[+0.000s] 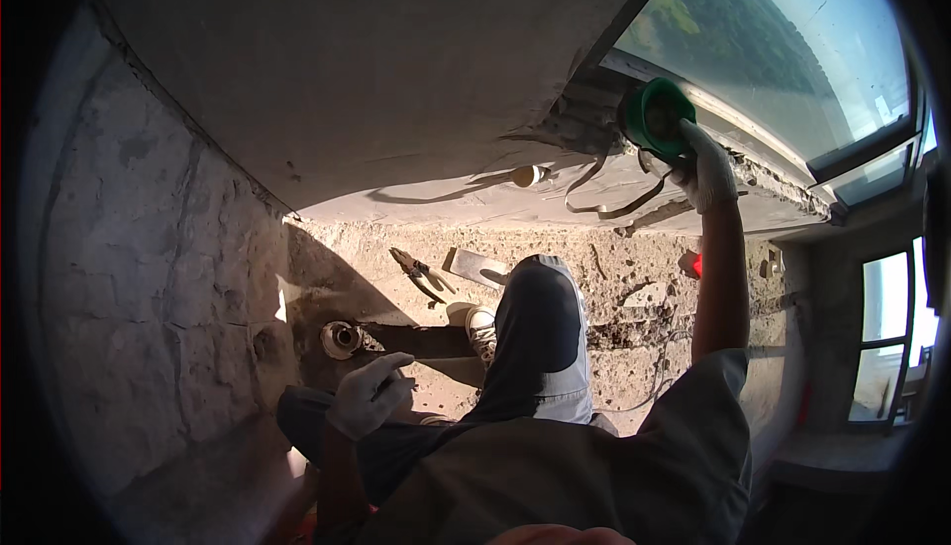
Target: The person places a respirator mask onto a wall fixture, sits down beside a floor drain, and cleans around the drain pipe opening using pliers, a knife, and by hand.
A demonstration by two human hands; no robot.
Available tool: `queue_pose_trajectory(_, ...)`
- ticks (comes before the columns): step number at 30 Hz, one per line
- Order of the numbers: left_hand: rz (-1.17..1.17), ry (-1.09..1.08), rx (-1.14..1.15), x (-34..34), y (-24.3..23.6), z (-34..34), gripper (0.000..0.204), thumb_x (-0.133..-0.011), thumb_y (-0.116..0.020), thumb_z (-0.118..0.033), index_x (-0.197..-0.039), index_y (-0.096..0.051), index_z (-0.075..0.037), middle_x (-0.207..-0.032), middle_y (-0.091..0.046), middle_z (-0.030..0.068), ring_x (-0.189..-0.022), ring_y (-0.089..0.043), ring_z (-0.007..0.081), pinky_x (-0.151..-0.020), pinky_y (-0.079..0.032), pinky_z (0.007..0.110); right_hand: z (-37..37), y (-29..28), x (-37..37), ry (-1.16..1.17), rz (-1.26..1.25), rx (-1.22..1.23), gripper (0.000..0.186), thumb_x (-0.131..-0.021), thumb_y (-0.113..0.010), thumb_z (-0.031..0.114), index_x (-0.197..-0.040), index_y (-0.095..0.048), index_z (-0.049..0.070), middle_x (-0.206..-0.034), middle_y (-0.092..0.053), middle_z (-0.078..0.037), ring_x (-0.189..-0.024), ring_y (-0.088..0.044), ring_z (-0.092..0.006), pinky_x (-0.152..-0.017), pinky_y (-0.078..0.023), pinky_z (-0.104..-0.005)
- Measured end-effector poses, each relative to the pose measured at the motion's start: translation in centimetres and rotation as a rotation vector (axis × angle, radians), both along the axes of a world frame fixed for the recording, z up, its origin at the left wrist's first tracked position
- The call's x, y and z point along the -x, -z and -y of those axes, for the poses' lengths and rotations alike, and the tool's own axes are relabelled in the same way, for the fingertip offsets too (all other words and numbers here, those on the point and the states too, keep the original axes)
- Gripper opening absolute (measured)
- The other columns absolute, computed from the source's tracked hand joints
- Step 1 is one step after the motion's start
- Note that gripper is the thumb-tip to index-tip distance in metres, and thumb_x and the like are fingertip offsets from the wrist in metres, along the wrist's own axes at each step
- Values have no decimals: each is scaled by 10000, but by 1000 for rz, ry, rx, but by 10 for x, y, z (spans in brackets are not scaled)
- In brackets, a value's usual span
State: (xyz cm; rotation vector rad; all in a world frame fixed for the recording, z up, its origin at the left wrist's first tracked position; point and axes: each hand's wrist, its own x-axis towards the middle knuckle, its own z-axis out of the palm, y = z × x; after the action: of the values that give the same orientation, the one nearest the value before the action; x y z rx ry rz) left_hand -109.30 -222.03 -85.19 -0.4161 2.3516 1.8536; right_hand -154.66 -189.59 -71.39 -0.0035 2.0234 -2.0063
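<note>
Right-hand grip (pixel 708 170), in a white glove, is clamping onto the rim of a green, rounded, hollow vessel (pixel 662 114), which is sitting up at the rough ledge below the dark-framed glass window (pixel 763 50). Whether the ledge or the hand is bearing its weight, I cannot tell. A long grey-brown looped strap (pixel 616 214) is hanging just beside it; whether the two are joining is unclear. Left-hand grip (pixel 369 398), also white-gloved, is hovering low near the person's knee, fingers partly bent; I cannot tell whether they are pinching anything small.

As for progress, the vessel is being held at the window side, well apart from the floor, and no finished result is showing around it. The wall edge below the window is looking broken and unsmoothed. Pliers with pale handles (pixel 424 273) and a flat grey rectangular metal plate (pixel 477 268) are lying near each other on the rough, sunlit floor (pixel 634 258), neither hand touching them. A round whitish pipe fitting (pixel 342 340) is standing near the left hand, also untouched.
</note>
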Motion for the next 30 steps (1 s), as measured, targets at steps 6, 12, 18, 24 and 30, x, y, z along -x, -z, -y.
queue_pose_trajectory(6,31,12,-16,2,0,-5,361,-928,-704,-128,-1265,-622,-30,-773,-618,27,-688,-552,65,-657,-486,254,-2,21,-3,-96,123,185,366,-989,-628,342,-1218,-569,64,-1009,-688,-155,-801,-704,-213,-534,-550,-280)
queue_pose_trajectory(12,8,4,6,-3,4,-6,364,-934,-700,-133,-1271,-615,-27,-780,-624,33,-693,-559,69,-661,-488,255,-11,26,-1,-48,95,91,349,-1004,-600,376,-1217,-582,100,-1010,-670,-126,-796,-684,-189,-582,-563,-289)
queue_pose_trajectory(18,30,4,-30,-1,3,-7,360,-937,-695,-131,-1272,-613,-25,-793,-631,40,-710,-569,70,-672,-491,255,-7,21,-9,-81,44,20,363,-1003,-599,382,-1242,-589,110,-1043,-667,-81,-828,-677,-162,-618,-560,-284)
queue_pose_trajectory(24,56,7,-10,-1,7,-7,365,-935,-700,-141,-1273,-615,-32,-806,-640,45,-714,-572,74,-678,-492,258,-4,23,-15,-14,-7,-105,323,-991,-618,290,-1236,-598,81,-970,-679,-56,-759,-665,-123,-557,-530,-252)
queue_pose_trajectory(30,119,25,-26,12,-1,-9,325,-955,-670,-153,-1255,-631,-34,-864,-594,-8,-781,-538,52,-731,-475,233,-17,41,11,-102,-106,37,266,-1002,-592,225,-1191,-607,38,-912,-688,-73,-690,-659,-126,-488,-493,-237)
